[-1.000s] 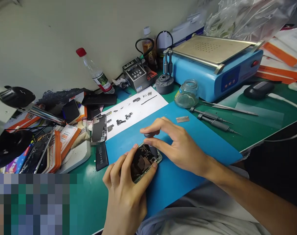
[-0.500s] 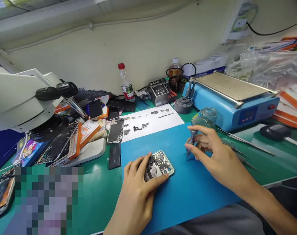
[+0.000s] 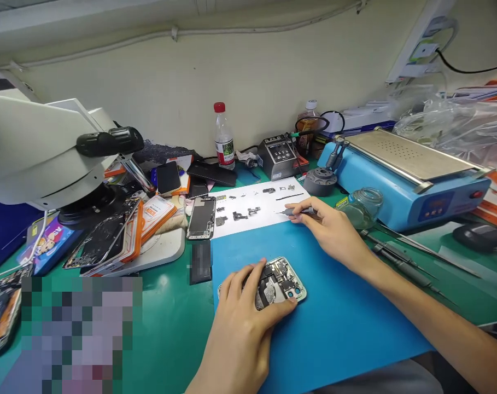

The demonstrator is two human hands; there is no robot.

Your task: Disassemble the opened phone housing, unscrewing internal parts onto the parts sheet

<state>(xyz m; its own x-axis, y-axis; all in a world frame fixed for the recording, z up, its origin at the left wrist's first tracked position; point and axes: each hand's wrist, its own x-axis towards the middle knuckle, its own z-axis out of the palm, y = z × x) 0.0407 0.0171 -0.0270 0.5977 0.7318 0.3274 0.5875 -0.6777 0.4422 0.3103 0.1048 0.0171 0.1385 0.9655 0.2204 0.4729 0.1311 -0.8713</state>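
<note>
One opened phone lies partly beneath the left hand.

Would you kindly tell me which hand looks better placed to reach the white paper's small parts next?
Probably the right hand: it holds a screwdriver whose tip is over the white paper, while the left hand holds the opened phone.

On the green counter, a blue mat is laid at the front edge, a blue machine (metal-topped) near the back.
</note>
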